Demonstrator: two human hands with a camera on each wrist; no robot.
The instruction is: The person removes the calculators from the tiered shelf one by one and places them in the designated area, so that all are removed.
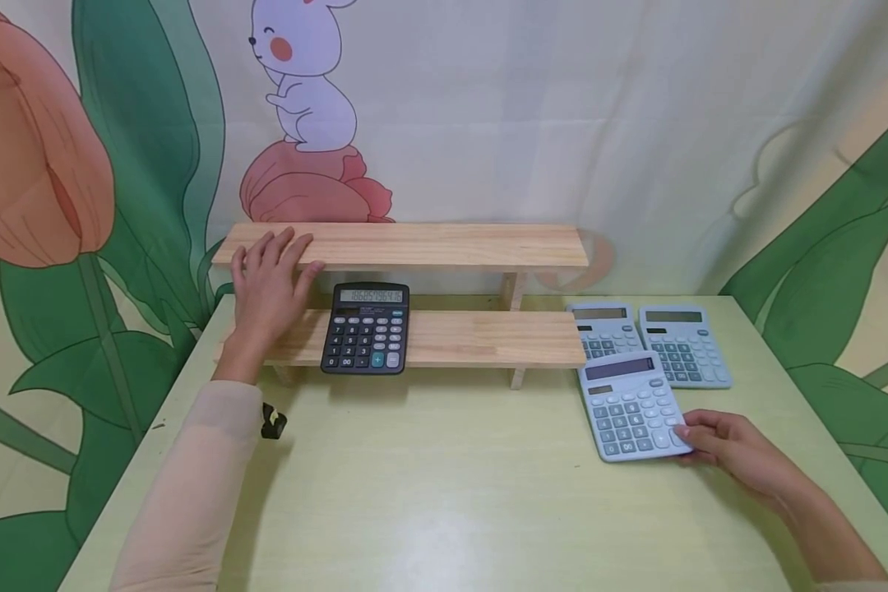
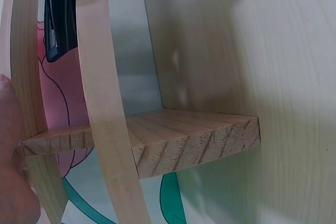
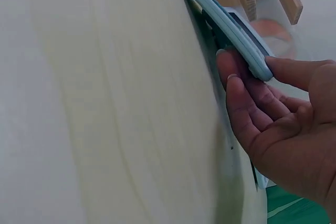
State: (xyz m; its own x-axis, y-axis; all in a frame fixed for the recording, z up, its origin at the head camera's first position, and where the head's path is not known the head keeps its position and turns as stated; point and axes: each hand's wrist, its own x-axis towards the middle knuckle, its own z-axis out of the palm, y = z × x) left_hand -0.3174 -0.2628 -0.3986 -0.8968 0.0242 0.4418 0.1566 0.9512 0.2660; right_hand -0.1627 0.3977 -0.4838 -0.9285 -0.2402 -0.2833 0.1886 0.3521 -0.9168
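Note:
My right hand (image 1: 740,448) pinches a light blue calculator (image 1: 629,411) at its lower right corner, thumb on top and fingers beneath. In the right wrist view the calculator (image 3: 231,30) shows edge-on, tilted over the table. My left hand (image 1: 266,288) rests at the left end of the wooden rack's upper shelf (image 1: 414,247), fingers spread over the board. Right of that hand, a black calculator (image 1: 366,329) leans on the lower shelf (image 1: 481,339), its display lit with digits. Only part of the left hand (image 2: 16,166) appears in the left wrist view.
Two more light blue calculators lie behind the held one: one (image 1: 607,316) by the shelf's right end, partly covered, another (image 1: 684,349) to its right. The pale table (image 1: 429,493) meets a curtain (image 1: 488,123) printed with a rabbit and flowers behind the rack.

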